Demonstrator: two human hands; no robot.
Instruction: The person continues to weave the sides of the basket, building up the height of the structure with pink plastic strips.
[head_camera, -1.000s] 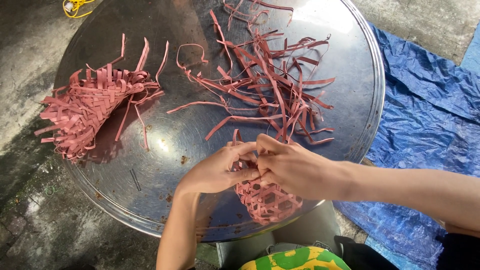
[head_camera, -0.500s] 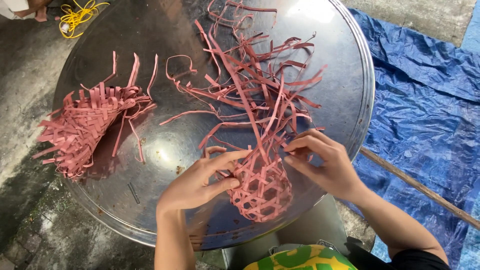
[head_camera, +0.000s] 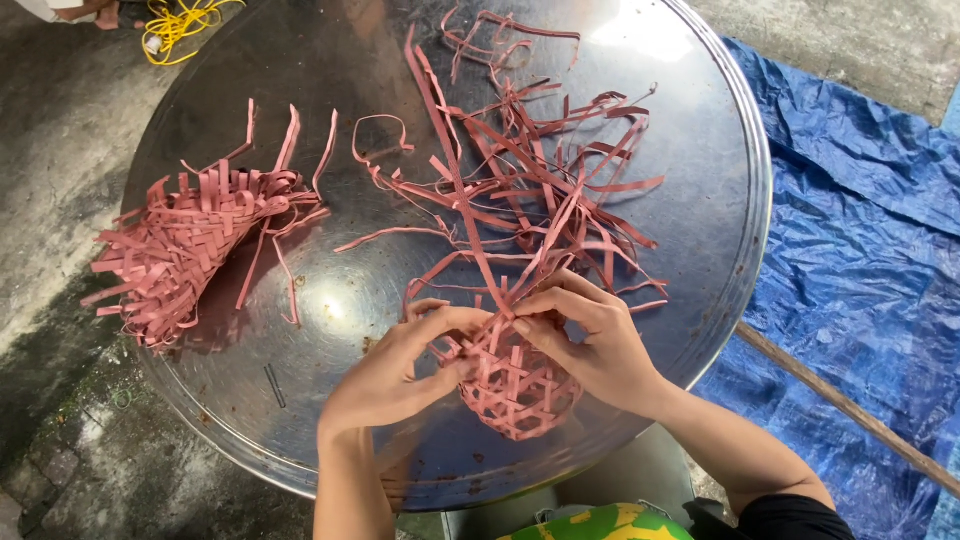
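Whereas half a second ago the hands stood apart, the left hand (head_camera: 400, 365) and right hand (head_camera: 590, 345) now pinch pink strips atop the half-woven basket (head_camera: 515, 385), at six o'clock on the round steel tray (head_camera: 300, 400); fingertips partly hidden. A finished weave (head_camera: 180, 245) lies at nine o'clock.

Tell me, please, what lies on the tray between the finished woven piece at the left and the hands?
Only bare shiny metal tray lies between the woven piece and the left hand, in the head view.
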